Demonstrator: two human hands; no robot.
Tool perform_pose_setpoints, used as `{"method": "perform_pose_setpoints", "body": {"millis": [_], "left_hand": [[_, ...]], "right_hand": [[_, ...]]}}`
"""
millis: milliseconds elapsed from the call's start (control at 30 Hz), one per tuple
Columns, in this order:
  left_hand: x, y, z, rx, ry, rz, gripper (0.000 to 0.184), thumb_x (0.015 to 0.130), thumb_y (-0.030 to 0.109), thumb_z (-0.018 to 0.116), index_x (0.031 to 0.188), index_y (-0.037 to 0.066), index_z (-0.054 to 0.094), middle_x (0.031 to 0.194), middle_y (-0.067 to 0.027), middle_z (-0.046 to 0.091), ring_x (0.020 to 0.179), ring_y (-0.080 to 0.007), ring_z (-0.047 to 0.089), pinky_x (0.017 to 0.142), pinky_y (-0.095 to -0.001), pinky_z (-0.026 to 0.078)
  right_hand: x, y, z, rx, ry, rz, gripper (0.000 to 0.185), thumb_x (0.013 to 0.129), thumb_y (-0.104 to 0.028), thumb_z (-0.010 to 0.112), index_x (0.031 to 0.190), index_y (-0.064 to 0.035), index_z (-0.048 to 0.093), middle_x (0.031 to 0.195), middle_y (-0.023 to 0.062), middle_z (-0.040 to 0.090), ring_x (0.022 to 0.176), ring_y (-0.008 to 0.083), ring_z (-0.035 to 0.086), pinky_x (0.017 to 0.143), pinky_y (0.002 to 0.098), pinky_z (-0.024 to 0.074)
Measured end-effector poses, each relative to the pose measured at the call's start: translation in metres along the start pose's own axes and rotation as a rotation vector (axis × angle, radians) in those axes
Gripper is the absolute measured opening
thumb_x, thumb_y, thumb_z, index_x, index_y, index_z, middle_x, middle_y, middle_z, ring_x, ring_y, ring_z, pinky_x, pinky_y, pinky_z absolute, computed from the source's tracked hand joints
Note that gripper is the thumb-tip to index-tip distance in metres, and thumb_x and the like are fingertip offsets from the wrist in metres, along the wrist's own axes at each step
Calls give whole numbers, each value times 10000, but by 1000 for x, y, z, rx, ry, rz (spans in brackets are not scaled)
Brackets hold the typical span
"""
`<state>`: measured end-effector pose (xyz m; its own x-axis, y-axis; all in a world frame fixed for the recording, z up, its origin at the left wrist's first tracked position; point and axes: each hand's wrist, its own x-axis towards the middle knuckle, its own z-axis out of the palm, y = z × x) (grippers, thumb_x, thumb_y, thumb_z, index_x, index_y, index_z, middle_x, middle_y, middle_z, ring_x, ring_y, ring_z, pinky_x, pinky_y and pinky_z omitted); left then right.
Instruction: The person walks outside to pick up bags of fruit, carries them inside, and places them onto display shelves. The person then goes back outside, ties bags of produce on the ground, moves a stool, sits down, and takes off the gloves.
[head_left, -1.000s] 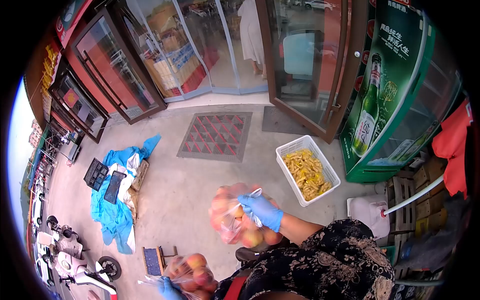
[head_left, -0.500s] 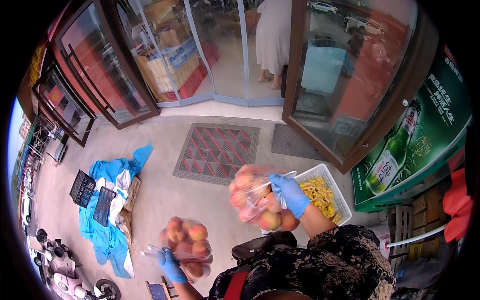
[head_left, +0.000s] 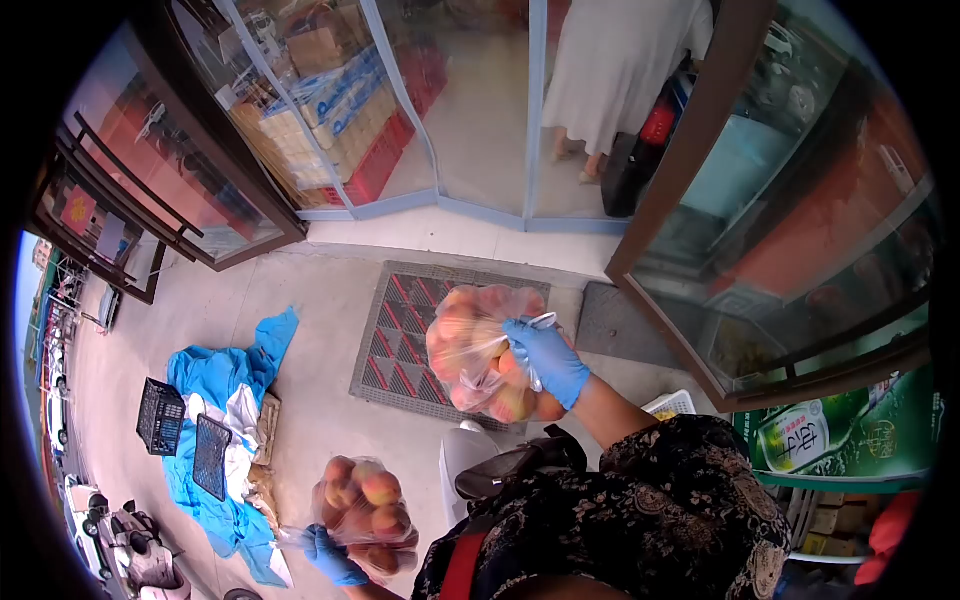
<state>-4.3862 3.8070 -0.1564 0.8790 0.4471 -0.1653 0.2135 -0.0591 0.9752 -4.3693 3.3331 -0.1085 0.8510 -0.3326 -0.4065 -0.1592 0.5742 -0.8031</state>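
Note:
My right hand (head_left: 548, 362), in a blue glove, is closed round the gathered neck of a clear plastic bag of peaches (head_left: 470, 350). The bag hangs in front of me over the doormat (head_left: 390, 345). Lower and to the left, my left hand (head_left: 332, 556), gloved in blue too, grips the twisted top of a second clear bag of peaches (head_left: 366, 500). Several red and yellow fruits press against the film of each bag. The fingertips of both hands are partly hidden by the plastic.
Glass strip curtains (head_left: 485, 120) hang in the doorway, between open brown-framed doors (head_left: 690, 200). Inside stands a person in a light dress (head_left: 620, 60). Blue cloth (head_left: 200, 490) and black crates (head_left: 162, 415) lie at left. A white basket (head_left: 672, 404) and a green beer cabinet (head_left: 850, 430) are at right.
I have moved closer to the doorway, still holding both bags. The basket of yellow pieces has slipped mostly behind my right arm, and the doormat lies nearer.

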Motion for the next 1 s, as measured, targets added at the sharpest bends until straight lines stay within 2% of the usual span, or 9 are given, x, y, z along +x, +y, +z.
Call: {"method": "perform_pose_setpoints", "body": {"millis": [100,333,433,500,567,600,767,800,1000], "left_hand": [[69,4,58,32,63,17,81,804,178,577,804,130,512,547,40,367,378,-50,277,333,-191,203],[266,24,259,153,-202,-181,90,836,160,564,802,120,490,560,37,376,410,-56,324,356,-201,255],[335,92,375,145,-423,-243,98,859,160,543,792,116,487,566,47,367,428,-50,349,372,-195,299],[374,141,453,102,-533,-97,115,870,154,546,774,121,491,577,60,364,452,-28,356,377,-183,292],[388,176,527,20,-619,-79,30,863,127,558,872,100,547,641,61,431,495,-19,380,414,-172,314],[403,200,578,21,-633,-47,70,864,135,568,820,130,514,619,72,408,464,-18,361,394,-170,268],[451,286,796,-45,-886,137,57,866,122,571,883,69,584,691,47,498,556,-37,428,471,-192,355],[458,297,834,-10,-927,128,58,864,122,573,878,66,584,685,48,497,558,-41,432,474,-197,357],[518,381,1014,17,-1010,68,24,849,98,573,850,75,575,656,49,474,556,-35,421,484,-191,347]], "right_hand": [[99,-31,38,13,-41,6,219,880,-195,537,681,-107,514,578,-42,459,479,48,388,418,214,294],[329,-88,94,28,17,11,176,867,-183,552,718,-90,542,601,-21,484,504,59,414,426,227,312],[413,-135,125,54,47,22,185,866,-196,552,715,-88,549,604,-25,486,519,57,417,449,228,319],[463,-178,141,35,35,-2,199,868,-204,550,706,-88,548,605,-32,482,522,54,412,456,226,317],[499,-200,148,23,94,-108,222,873,-214,546,686,-95,537,603,-43,463,529,50,404,462,229,316],[531,-225,154,33,103,-139,223,874,-213,545,684,-97,533,603,-44,458,529,50,402,463,230,316],[645,-351,149,170,137,-233,207,888,-169,542,695,-101,512,603,-46,450,520,51,406,458,211,326],[674,-370,134,258,33,-204,195,888,-164,552,706,-106,516,595,-41,450,508,53,409,449,201,326],[805,-494,115,359,241,-239,208,851,-154,613,697,-118,478,582,-40,428,453,56,378,396,197,298]]}}
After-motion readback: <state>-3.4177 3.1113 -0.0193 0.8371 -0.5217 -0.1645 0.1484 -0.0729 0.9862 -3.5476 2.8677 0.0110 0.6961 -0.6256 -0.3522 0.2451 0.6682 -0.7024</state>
